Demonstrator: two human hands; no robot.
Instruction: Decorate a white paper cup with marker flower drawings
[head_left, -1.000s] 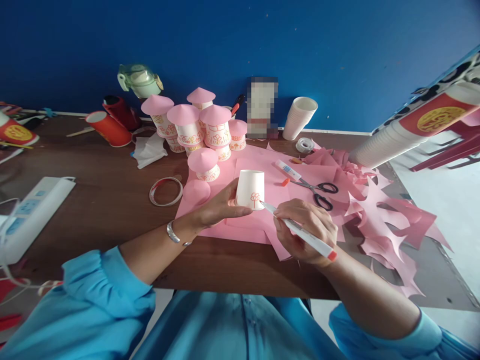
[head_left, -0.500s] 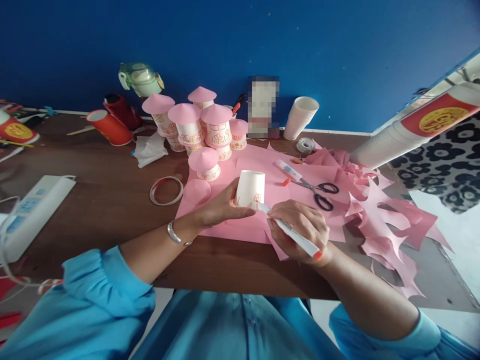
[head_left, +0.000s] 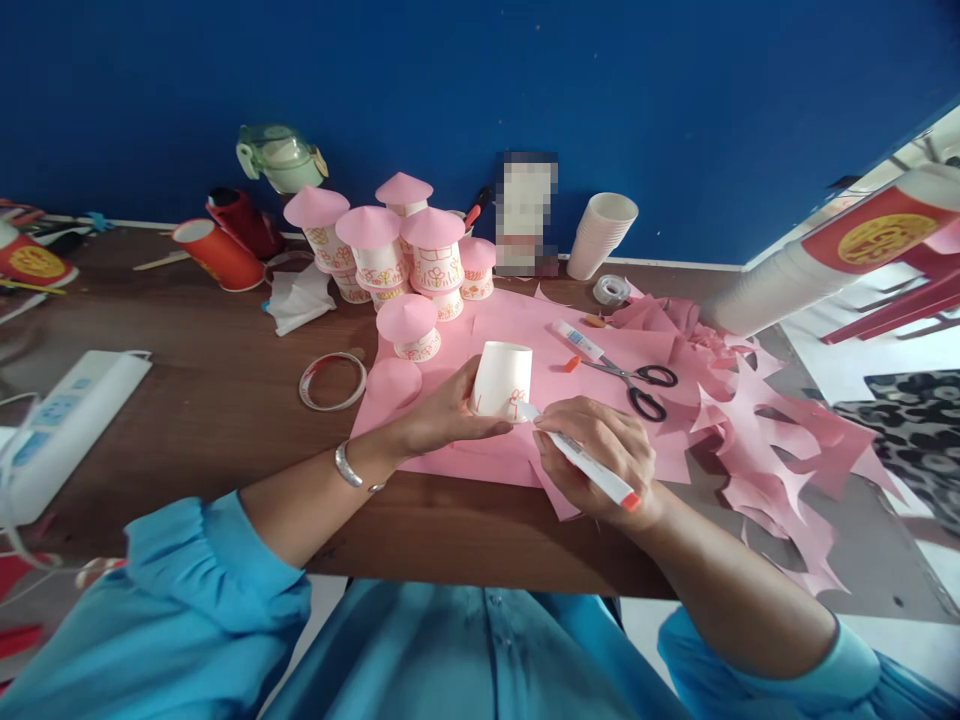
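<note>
A white paper cup (head_left: 501, 375) is held upside down in my left hand (head_left: 442, 410), its narrow base upward and a small red flower drawn low on its side. My right hand (head_left: 600, 450) grips a white marker (head_left: 592, 468) with a red end, its tip at the flower on the cup. Pink paper (head_left: 480, 462) lies beneath both hands. Just beyond the cup stands a small paper-cup tower with a pink cone roof (head_left: 407, 318), and several taller decorated ones (head_left: 433, 250) cluster behind it.
Scissors (head_left: 637, 390), a glue stick (head_left: 577, 338) and pink paper scraps (head_left: 772, 430) lie to the right. A tape roll (head_left: 332, 381) and a power strip (head_left: 75, 430) are on the left. Stacked white cups (head_left: 602, 235) stand by the blue wall.
The marker tip has moved slightly beside the flower, and a little more red line shows by its stem. At the far right, the black-and-white flowered cloth has shifted away, uncovering a red stool.
</note>
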